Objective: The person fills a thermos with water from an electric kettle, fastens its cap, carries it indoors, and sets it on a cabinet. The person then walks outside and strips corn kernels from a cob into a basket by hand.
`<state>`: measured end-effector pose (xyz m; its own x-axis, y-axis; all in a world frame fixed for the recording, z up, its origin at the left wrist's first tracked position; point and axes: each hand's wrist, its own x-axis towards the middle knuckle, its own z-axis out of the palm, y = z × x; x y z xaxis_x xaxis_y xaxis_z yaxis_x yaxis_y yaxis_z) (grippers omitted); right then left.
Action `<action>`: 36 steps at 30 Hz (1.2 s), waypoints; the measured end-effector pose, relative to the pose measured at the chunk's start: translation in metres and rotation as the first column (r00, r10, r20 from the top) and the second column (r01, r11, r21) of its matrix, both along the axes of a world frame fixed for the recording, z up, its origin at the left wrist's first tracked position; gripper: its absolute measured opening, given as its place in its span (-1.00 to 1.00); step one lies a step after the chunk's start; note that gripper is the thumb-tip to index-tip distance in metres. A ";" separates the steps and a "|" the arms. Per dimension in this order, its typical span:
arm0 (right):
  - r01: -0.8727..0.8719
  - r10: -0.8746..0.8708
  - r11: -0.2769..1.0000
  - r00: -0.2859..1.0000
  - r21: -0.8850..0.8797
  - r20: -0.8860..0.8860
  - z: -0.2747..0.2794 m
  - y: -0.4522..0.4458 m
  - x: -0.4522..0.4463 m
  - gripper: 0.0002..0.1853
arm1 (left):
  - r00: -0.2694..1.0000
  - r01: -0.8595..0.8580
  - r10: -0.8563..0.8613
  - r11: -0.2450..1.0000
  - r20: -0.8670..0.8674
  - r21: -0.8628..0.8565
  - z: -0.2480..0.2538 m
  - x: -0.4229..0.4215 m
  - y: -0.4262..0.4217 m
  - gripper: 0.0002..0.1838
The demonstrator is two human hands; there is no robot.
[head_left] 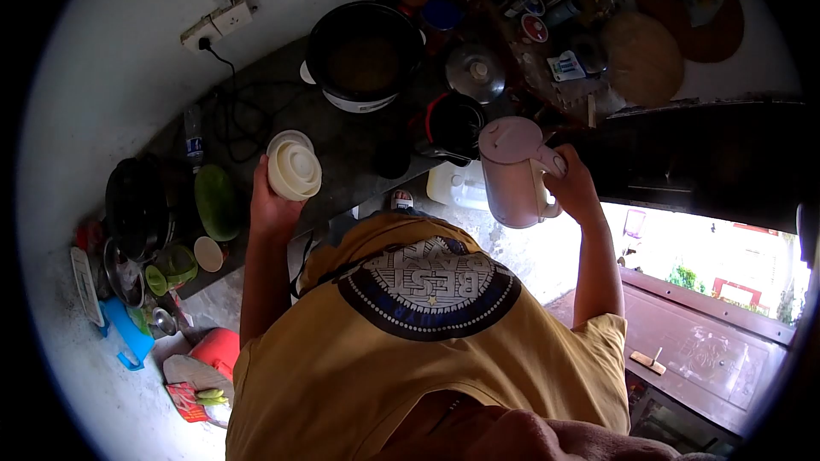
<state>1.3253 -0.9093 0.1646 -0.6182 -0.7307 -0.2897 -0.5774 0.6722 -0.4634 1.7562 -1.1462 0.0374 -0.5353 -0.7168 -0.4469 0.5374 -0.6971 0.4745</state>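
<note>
My left hand (pixel 275 198) is closed around a small stack of cream-coloured round lids or shallow cups (pixel 295 169), held up over the dark counter (pixel 342 166). On the other side, my right hand (pixel 571 181) grips the handle of a pinkish pitcher (pixel 515 177), which has its lid on and hangs upright in front of the counter edge. A black pot with a red rim (pixel 455 124) stands just left of the pitcher. Behind them sits a large black cooker pot (pixel 365 55) with a white base.
Near the pots lies a metal lid (pixel 475 72). Jars and packets crowd the back right. At the left are a plastic bottle (pixel 194 137), a green oval dish (pixel 217 202), green cups and a black pot (pixel 137 209). A cord runs from the wall outlet (pixel 218 24).
</note>
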 end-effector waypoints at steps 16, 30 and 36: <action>0.028 -0.031 0.998 0.997 -0.056 -0.069 0.004 0.000 0.012 -0.56 | 0.999 -0.020 0.018 0.999 0.036 0.046 0.000 -0.004 0.001 -0.40; 0.068 -0.078 0.987 0.995 -0.146 -0.059 0.012 0.006 0.015 -0.53 | 0.998 -0.007 0.005 1.000 0.065 0.024 0.002 -0.007 0.001 -0.42; 0.082 -0.094 0.986 0.992 -0.144 -0.082 0.023 0.006 0.021 -0.53 | 0.999 -0.004 0.003 1.000 0.049 0.028 0.000 -0.009 0.000 -0.44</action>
<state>1.3467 -0.9029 0.1872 -0.7003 -0.7020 -0.1294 -0.5618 0.6539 -0.5067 1.7476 -1.1461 0.0372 -0.5098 -0.7055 -0.4924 0.5161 -0.7087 0.4810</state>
